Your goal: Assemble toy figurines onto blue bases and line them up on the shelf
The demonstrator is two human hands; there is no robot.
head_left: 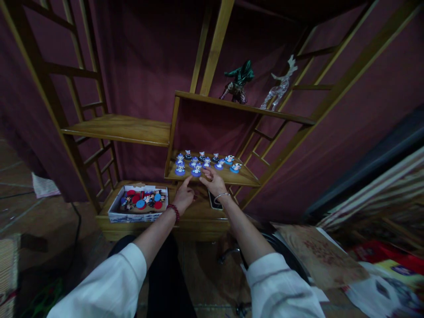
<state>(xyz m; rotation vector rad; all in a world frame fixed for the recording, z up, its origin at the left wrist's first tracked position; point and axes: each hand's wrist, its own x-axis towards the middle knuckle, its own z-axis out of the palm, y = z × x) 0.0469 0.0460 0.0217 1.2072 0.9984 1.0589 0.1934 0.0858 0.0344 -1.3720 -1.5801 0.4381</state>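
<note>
Several small figurines on round bases stand in rows on the low wooden shelf (pixel 245 176). Nearest my hands is a white-and-purple figurine (pixel 196 170) at the front edge. My left hand (pixel 183 197), with a red bead bracelet, is just below it, index finger stretched up towards its base and the other fingers curled; it holds nothing I can see. My right hand (pixel 214 183), with a silver bangle, is at the figurine's right side, thumb and fingers apart. Whether it touches the figurine I cannot tell. Another purple-based figurine (pixel 180 169) stands to the left.
An open box (pixel 114 214) of mixed figurines with red and blue bases sits lower left. A dark flat device (pixel 213 201) lies under my right wrist. On the upper shelf stand a green hooded statue (pixel 243 77) and a clear deer figure (pixel 280 86).
</note>
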